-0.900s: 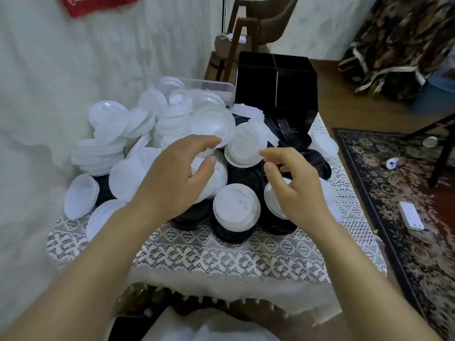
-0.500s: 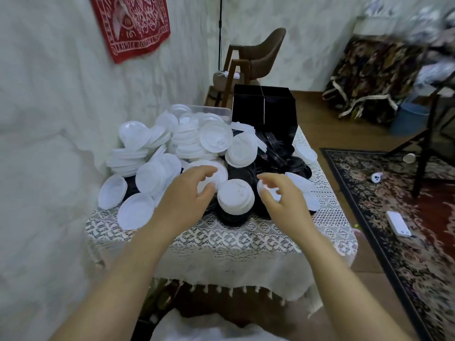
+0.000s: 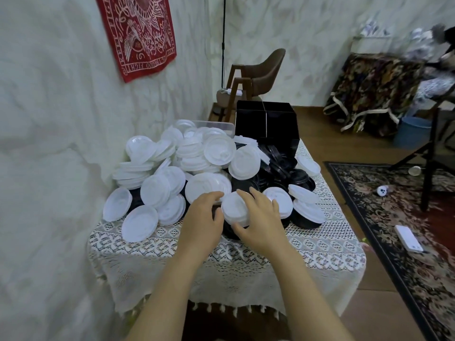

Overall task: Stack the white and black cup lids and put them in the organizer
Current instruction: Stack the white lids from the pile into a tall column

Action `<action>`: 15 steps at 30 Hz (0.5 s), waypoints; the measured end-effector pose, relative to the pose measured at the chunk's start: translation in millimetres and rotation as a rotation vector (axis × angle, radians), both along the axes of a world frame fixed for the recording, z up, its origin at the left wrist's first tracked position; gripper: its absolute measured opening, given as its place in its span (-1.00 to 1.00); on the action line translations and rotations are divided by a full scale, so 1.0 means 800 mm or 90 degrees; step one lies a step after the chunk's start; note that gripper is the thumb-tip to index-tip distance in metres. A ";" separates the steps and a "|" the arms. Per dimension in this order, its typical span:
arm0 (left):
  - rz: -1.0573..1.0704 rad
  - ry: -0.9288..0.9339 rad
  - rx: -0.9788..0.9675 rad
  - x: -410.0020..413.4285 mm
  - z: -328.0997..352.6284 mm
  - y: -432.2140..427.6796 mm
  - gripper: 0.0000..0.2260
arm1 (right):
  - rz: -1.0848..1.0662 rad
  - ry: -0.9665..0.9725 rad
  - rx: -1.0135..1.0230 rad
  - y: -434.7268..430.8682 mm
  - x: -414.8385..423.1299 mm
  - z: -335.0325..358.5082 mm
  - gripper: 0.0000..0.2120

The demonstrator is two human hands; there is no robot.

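A big heap of white cup lids (image 3: 197, 153) covers the small table, with black cup lids (image 3: 283, 166) piled toward its right side. A short stack of white lids (image 3: 235, 209) stands at the front of the heap on black lids. My left hand (image 3: 200, 225) presses against its left side and my right hand (image 3: 261, 221) wraps its right side, so both hands grip this stack. The black organizer (image 3: 267, 124), a box with dividers, stands at the table's far end behind the heap.
The table wears a white lace cloth (image 3: 229, 252) and stands against the white wall on the left. A clear plastic tub (image 3: 214, 125) sits behind the white lids. A brown chair (image 3: 256, 80) stands beyond; a patterned rug (image 3: 398, 217) with small objects lies to the right.
My head has pulled back and up, showing more of the room. Both hands moved inward and closed onto the short stack of white lids at the front of the heap.
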State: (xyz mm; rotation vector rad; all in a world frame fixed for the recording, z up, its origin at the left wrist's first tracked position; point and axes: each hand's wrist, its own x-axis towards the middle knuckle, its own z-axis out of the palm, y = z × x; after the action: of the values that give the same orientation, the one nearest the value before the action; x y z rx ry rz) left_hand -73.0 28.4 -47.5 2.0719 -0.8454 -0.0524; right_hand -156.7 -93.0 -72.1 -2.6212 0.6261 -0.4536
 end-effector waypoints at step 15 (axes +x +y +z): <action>0.015 0.087 -0.089 -0.004 -0.017 -0.002 -0.75 | -0.064 -0.231 0.142 0.000 0.003 -0.012 -0.39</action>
State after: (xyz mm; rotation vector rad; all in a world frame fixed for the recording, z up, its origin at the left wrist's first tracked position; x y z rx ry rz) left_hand -75.8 26.5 -61.2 1.9237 -0.7213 -0.1185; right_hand -154.5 -92.7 -81.5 -2.2284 0.6449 -0.8162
